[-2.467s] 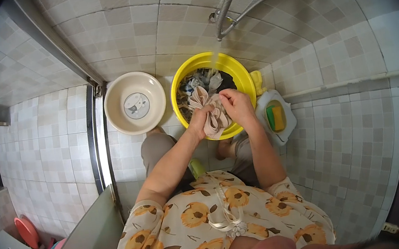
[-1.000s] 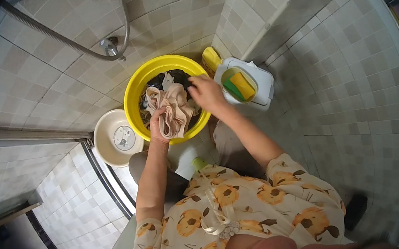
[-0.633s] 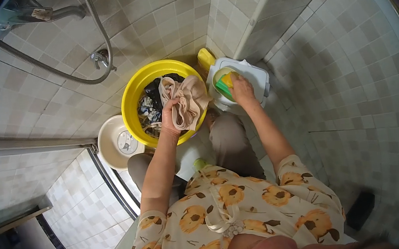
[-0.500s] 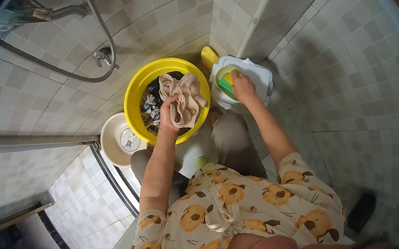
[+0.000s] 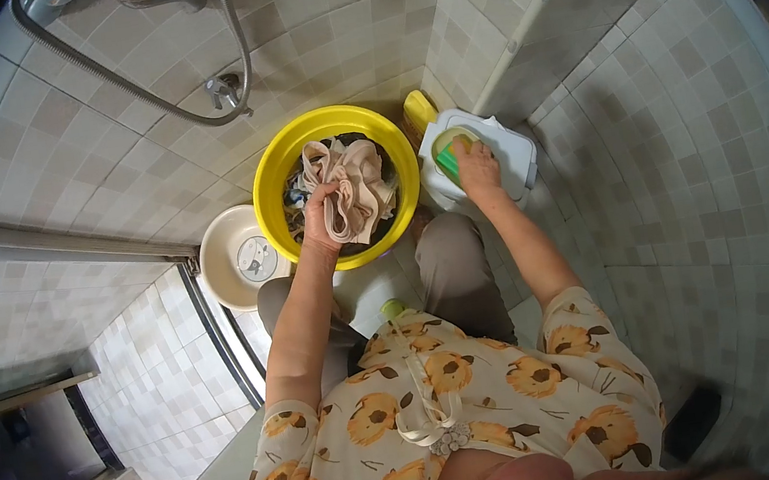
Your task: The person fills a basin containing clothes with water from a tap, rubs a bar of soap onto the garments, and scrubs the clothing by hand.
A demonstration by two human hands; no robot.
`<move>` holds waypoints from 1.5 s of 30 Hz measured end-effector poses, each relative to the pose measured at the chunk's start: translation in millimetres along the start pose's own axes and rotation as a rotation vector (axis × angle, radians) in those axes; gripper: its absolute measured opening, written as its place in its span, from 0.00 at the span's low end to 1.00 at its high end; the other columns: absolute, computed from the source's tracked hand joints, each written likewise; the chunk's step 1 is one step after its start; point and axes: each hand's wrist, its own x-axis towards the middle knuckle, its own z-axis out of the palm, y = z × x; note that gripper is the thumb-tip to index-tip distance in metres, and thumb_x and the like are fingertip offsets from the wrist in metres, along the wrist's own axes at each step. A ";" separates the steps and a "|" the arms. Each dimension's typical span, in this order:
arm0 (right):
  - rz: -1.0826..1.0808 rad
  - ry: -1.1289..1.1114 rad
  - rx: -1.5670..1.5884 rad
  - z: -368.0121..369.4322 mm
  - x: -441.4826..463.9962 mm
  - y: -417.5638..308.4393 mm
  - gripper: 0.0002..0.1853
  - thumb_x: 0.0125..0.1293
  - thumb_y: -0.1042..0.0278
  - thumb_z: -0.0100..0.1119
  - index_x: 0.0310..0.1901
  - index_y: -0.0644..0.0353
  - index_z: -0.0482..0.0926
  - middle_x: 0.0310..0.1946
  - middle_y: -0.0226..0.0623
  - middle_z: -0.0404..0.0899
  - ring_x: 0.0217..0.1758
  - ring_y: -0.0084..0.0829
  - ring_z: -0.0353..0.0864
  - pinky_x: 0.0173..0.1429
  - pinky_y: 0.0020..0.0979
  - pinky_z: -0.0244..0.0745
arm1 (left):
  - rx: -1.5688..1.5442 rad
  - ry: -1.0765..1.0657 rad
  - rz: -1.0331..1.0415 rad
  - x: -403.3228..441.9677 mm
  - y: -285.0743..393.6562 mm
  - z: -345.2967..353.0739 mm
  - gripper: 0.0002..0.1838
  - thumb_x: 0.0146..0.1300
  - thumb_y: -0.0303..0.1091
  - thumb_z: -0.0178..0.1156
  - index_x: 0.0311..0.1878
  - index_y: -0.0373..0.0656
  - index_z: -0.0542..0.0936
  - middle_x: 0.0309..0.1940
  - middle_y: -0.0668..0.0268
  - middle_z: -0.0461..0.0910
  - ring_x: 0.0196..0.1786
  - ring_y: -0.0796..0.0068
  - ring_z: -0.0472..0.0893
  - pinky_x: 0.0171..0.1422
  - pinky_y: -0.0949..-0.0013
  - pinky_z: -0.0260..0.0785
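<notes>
My left hand (image 5: 320, 221) is closed around a bunched beige cloth garment (image 5: 359, 190), lifted over a yellow tub (image 5: 265, 173). Darker and patterned clothes (image 5: 294, 196) lie in the tub beneath it, largely covered. To the right, my right hand (image 5: 479, 169) reaches into a small pale-green bowl (image 5: 439, 143). Its fingers are closed on a green and yellow block (image 5: 448, 160), partly hidden by the hand; whether it is soap or a sponge I cannot tell. The bowl rests on a white lidded container (image 5: 510, 148).
A cream basin (image 5: 224, 273) with a printed bottom stands left of the tub. A yellow object (image 5: 420, 107) leans at the wall behind the white container. A shower hose (image 5: 126, 85) hangs by a wall valve (image 5: 224, 90). My knees (image 5: 453, 255) are close to the tub.
The camera view has shifted, so the tub and basin appear slightly up and to the right. My right hand sits lower over the block, covering more of its yellow part. The left keeps its hold on the garment.
</notes>
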 end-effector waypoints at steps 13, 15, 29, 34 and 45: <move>0.107 0.077 1.195 -10.5 6.4 27.9 0.23 0.65 0.70 0.51 0.62 0.52 0.65 0.43 0.44 0.77 0.41 0.36 0.80 0.45 0.35 0.76 | 0.000 -0.001 0.029 -16.2 5.5 0.7 0.17 0.58 0.31 0.51 0.51 0.37 0.74 0.40 0.56 0.82 0.41 0.59 0.83 0.49 0.56 0.78; 0.108 -0.078 1.576 -35.5 0.5 13.4 0.22 0.66 0.68 0.52 0.61 0.54 0.65 0.42 0.43 0.78 0.40 0.35 0.79 0.44 0.34 0.76 | -0.016 -0.011 0.030 -16.3 2.2 3.1 0.17 0.58 0.31 0.51 0.51 0.37 0.74 0.40 0.55 0.82 0.41 0.59 0.83 0.49 0.55 0.78; -0.155 -0.754 2.360 -87.2 7.6 -121.6 0.26 0.73 0.44 0.38 0.63 0.53 0.64 0.46 0.44 0.77 0.39 0.33 0.79 0.41 0.34 0.76 | -0.134 -0.015 0.145 -50.7 24.2 -0.4 0.24 0.67 0.42 0.48 0.61 0.39 0.69 0.50 0.55 0.79 0.51 0.59 0.80 0.60 0.54 0.71; -0.325 -0.483 1.912 -97.5 3.2 -172.7 0.24 0.74 0.48 0.40 0.64 0.54 0.63 0.43 0.36 0.76 0.33 0.19 0.73 0.36 0.22 0.70 | -0.156 -0.014 0.302 -61.6 34.0 -24.0 0.29 0.71 0.54 0.41 0.66 0.43 0.66 0.58 0.57 0.74 0.58 0.60 0.75 0.65 0.56 0.66; -0.907 0.209 0.739 -77.3 23.7 -268.4 0.21 0.62 0.58 0.54 0.57 0.51 0.72 0.60 0.43 0.68 0.67 0.45 0.63 0.70 0.47 0.52 | -0.247 -0.009 0.288 -51.8 46.0 -35.7 0.33 0.68 0.62 0.39 0.69 0.52 0.62 0.65 0.61 0.66 0.67 0.59 0.65 0.72 0.54 0.54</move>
